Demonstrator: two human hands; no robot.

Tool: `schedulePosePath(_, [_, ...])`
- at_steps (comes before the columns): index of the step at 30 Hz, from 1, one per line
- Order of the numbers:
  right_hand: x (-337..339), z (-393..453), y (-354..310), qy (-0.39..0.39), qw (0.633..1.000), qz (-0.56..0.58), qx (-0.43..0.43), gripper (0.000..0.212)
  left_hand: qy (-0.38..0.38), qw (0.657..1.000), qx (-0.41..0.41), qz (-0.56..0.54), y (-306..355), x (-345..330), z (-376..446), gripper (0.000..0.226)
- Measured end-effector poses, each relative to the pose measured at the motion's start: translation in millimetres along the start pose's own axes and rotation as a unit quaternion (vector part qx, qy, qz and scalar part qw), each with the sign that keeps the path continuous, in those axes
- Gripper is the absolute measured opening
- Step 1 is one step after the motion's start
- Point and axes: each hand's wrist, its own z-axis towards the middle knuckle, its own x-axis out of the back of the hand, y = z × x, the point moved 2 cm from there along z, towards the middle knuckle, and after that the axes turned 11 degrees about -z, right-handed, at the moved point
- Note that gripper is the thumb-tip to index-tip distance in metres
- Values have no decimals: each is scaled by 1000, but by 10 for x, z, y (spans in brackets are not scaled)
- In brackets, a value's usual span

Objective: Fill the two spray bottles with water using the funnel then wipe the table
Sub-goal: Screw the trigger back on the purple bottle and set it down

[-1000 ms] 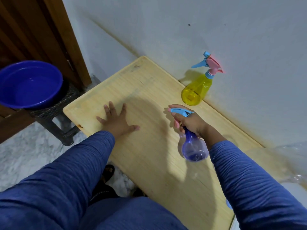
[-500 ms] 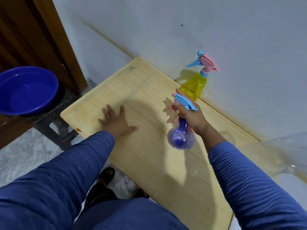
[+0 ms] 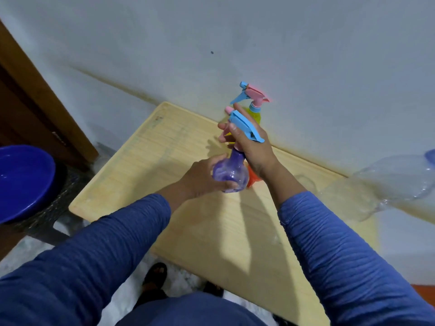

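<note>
I hold a purple spray bottle [image 3: 231,174] above the wooden table [image 3: 164,149]. My right hand [image 3: 253,149] grips its neck and blue trigger head [image 3: 244,127]. My left hand [image 3: 202,178] cups the round purple body from the left. Behind them a yellow spray bottle [image 3: 255,114] with a pink and blue head stands on the table against the wall, partly hidden by my right hand. An orange object [image 3: 253,181], possibly the funnel, shows just under my right wrist.
A blue basin [image 3: 21,182] sits on a dark woven stool at the left, beside a wooden door frame. A clear plastic bottle [image 3: 388,184] lies blurred at the table's right end. My sandalled feet [image 3: 154,277] stand by the table's near edge.
My left hand lifted off the table and took hold of the purple bottle's body. My right hand raised the bottle up and toward the wall. The view tilted upward.
</note>
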Motion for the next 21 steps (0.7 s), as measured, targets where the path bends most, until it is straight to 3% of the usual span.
schedulePosePath(8, [-136,-66,232,112,992,-27,-47,59,107,993,-12,-56,48,316,113,93])
schedulePosePath(15, [-379,-24,284,224,970,-51,-74,48,69,995,-43,-61,138,538,252,89])
schedulePosePath(21, [-483,48,287,258,962,-50,-74,48,-11,995,-62,-81,58,725,306,92])
